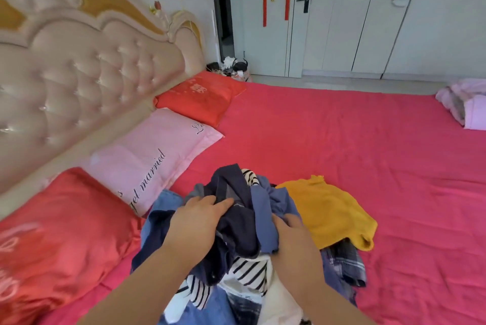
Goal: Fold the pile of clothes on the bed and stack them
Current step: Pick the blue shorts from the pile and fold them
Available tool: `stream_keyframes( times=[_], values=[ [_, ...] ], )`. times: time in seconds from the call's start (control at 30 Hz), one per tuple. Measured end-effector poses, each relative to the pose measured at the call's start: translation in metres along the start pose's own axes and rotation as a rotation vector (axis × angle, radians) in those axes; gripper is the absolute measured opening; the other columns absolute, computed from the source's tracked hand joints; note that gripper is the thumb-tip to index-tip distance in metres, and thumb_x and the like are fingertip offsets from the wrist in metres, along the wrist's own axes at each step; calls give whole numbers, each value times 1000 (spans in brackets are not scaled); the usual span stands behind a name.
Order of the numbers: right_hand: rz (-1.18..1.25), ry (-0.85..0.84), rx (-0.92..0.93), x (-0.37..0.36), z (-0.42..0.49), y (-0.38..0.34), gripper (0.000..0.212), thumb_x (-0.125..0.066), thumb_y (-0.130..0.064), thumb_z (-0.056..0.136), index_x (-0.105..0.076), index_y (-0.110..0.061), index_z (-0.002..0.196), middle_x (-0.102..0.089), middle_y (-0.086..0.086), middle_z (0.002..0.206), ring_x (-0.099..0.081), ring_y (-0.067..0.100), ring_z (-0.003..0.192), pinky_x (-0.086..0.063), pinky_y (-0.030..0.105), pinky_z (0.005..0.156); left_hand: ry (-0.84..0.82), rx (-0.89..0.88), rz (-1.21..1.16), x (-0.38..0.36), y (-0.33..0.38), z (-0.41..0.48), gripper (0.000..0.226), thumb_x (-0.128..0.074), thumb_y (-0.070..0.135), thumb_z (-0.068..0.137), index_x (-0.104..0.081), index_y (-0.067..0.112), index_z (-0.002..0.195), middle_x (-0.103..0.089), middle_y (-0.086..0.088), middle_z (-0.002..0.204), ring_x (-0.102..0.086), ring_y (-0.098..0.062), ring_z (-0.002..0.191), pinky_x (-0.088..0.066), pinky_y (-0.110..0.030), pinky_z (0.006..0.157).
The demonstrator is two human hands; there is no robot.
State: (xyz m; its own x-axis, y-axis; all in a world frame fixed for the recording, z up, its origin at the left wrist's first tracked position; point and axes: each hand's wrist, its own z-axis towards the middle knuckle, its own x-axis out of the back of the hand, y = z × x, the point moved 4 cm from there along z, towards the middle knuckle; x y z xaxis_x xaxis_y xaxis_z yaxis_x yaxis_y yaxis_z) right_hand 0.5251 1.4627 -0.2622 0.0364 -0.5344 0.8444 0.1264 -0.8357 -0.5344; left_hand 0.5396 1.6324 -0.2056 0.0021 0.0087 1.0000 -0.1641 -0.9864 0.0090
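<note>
A tangled pile of clothes (pixel 236 266) lies at the near edge of the pink bed (pixel 368 153). It holds a dark navy garment (pixel 236 230), a blue one (pixel 265 206), a black-and-white striped top (pixel 249 272) and a mustard yellow garment (pixel 331 211) on its right side. My left hand (pixel 197 222) grips the navy garment at the top of the pile, fingers curled into the cloth. My right hand (pixel 294 238) grips the blue fabric beside it, its fingertips buried in the folds.
Three pillows line the padded headboard (pixel 79 74) on the left: red (pixel 52 232), pink (pixel 152 156), red (pixel 202 96). A pale lilac bundle of cloth (pixel 465 106) sits at the bed's far right edge. White doors (pixel 342 22) stand beyond the bed.
</note>
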Motion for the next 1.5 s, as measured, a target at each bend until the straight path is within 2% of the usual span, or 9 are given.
stream_keyframes(
  times=[0.17, 0.3, 0.43, 0.77, 0.87, 0.97, 1.27, 1.4, 1.5],
  values=[
    [-166, -197, -134, -84, -4, -31, 63, -50, -27, 91, -16, -39, 143, -21, -1, 147, -35, 28, 125, -44, 35, 82, -180, -40, -36, -66, -66, -15, 66, -40, 14, 91, -14, 37, 147, -32, 4, 145, -29, -22, 133, -38, -36, 102],
    [-251, -361, -195, -142, -24, -24, 82, -68, -34, 57, -31, -34, 130, -64, 3, 117, -66, 27, 85, -52, 42, 52, -489, -110, 33, -129, -73, -30, 82, -56, 22, 89, -1, 31, 149, 1, -3, 158, -1, -25, 145, -17, -46, 115],
    [-257, -493, -205, -165, -28, 6, 79, -55, -49, 85, -7, -38, 146, -17, -6, 151, -28, 23, 135, -34, 38, 104, -564, -173, -9, -159, -61, -34, 73, -54, 23, 91, -10, 26, 149, -5, -3, 157, -4, -27, 144, -15, -51, 115],
    [-327, -386, -106, -145, -8, 24, 83, -46, -53, 91, 8, -30, 148, -29, 1, 149, -30, 22, 135, -36, 34, 103, -417, -175, -98, -159, -31, -28, 50, -47, 32, 95, -30, 18, 140, -31, -4, 142, -28, -24, 133, -30, -38, 106],
    [-332, -376, -124, -153, -9, 27, 25, -46, -39, 94, -44, -31, 117, -53, 1, 101, -47, 24, 112, -40, 33, 85, -457, -106, -170, -170, -27, -33, 49, -42, 34, 97, -29, 17, 142, -33, -3, 141, -33, -23, 130, -36, -36, 103],
    [-273, -372, -92, -149, -17, 31, 38, -40, -27, 96, -23, -28, 63, -29, -8, 69, -39, 18, 82, -32, 33, 69, -466, 50, -359, -180, -26, -35, 52, -36, 38, 99, -23, 19, 145, -33, -1, 143, -37, -21, 130, -38, -33, 102],
    [-211, -205, 254, -122, -68, 30, 16, -41, -39, 61, -36, -39, 77, -51, -21, 50, -48, -8, 46, -32, 6, 44, -389, 562, -993, -187, 8, -10, 105, -71, 45, 76, -3, 8, 147, -40, -9, 143, -48, -28, 123, -47, -33, 90],
    [-202, -274, 207, -121, -81, 48, 46, -72, -60, 7, -46, -37, 37, -40, -14, 39, -38, -2, 33, -16, 13, 48, -347, 509, -861, -178, 32, -10, 17, -55, 14, 91, -51, 16, 108, -60, -14, 101, -56, -27, 88, -37, -27, 66],
    [-28, -164, 177, -74, -87, 56, 26, -75, -39, 47, -64, -49, 69, -51, -17, 61, -52, -4, 53, -38, 13, 51, -185, 388, -1192, -150, 59, -8, 31, -45, 4, 93, -45, 32, 81, -53, -5, 79, -44, -21, 70, -35, -31, 63]
  ],
)
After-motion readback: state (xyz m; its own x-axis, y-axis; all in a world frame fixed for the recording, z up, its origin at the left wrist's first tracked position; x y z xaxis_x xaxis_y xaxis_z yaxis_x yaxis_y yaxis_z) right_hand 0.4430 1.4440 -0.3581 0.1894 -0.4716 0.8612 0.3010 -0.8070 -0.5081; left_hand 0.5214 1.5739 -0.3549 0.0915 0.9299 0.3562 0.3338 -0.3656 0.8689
